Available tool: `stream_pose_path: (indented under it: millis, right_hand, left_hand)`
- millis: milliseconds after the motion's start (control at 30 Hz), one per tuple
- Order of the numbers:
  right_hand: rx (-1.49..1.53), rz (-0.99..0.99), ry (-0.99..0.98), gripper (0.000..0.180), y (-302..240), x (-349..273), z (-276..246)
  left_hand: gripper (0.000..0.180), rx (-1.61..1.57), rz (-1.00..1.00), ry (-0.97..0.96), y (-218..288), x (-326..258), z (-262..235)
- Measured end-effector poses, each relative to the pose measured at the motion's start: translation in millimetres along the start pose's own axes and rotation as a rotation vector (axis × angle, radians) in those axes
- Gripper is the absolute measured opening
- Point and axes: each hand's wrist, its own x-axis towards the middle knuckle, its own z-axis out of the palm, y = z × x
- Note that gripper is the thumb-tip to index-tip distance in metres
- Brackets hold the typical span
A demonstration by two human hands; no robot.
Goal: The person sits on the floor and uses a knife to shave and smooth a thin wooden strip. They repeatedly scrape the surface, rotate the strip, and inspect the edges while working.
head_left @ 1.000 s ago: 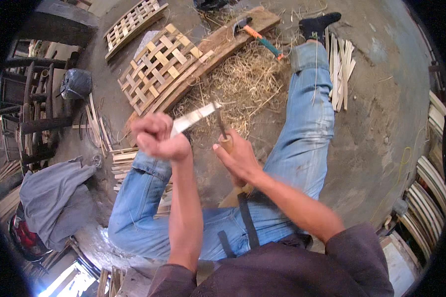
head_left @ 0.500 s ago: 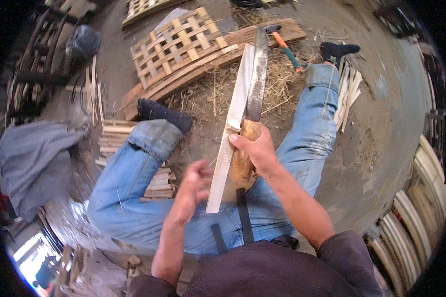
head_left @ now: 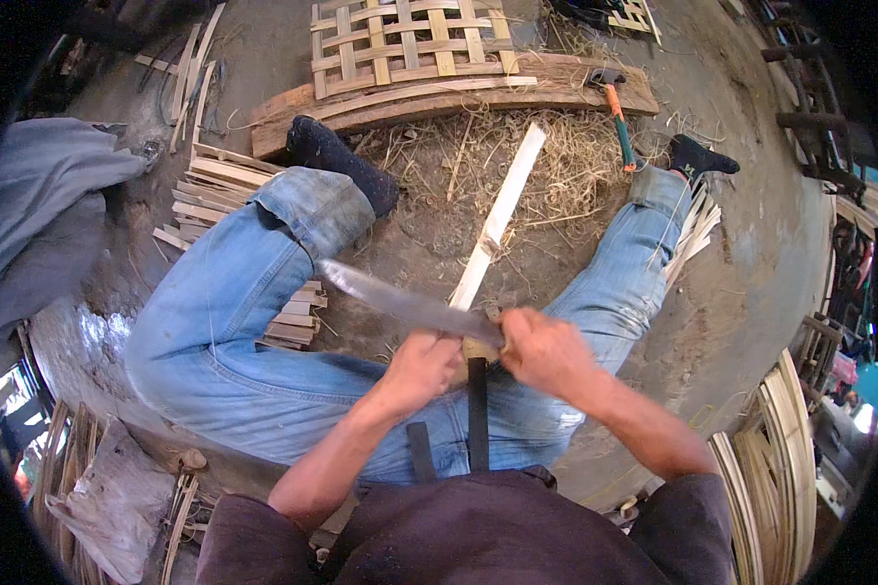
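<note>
My right hand [head_left: 546, 353] is closed around the handle end of a large knife [head_left: 400, 302], whose long blade lies crosswise in front of me, its tip to the left. The handle is mostly hidden in that fist. A pale split bamboo strip [head_left: 502, 210] with a node partway along slopes from the straw toward my lap. Its near end passes behind the blade. My left hand [head_left: 421, 370] is closed at that near end, just below the blade, and seems to grip the strip; the exact hold is partly hidden. A dark strap [head_left: 478, 414] runs down over my lap.
Beyond my feet a thick wooden plank [head_left: 410, 107] carries a woven bamboo panel [head_left: 415, 70] and a hammer [head_left: 618, 122]. Shavings [head_left: 566, 166] litter the floor between my legs. Split strips [head_left: 219, 180] lie beside my left leg, others [head_left: 698, 229] by my right foot. Long slats [head_left: 785, 458] stand at right.
The knife has swung from pointing away, alongside the strip, to lying crosswise over its near end. My left hand has come in from the left and closed there. The view has shifted.
</note>
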Motion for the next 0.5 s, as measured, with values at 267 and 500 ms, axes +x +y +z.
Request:
stream_pose_path:
  millis: [267,500]
  right_hand:
    - [-0.012,0.002,-0.047,0.022,11,2,2]
    - [-0.07,-0.015,-0.043,0.023,10,-6,5]
  left_hand:
    - [0.018,0.013,-0.035,0.002,-5,0,-3]
    - [0.019,-0.06,-0.059,-0.014,-6,2,2]
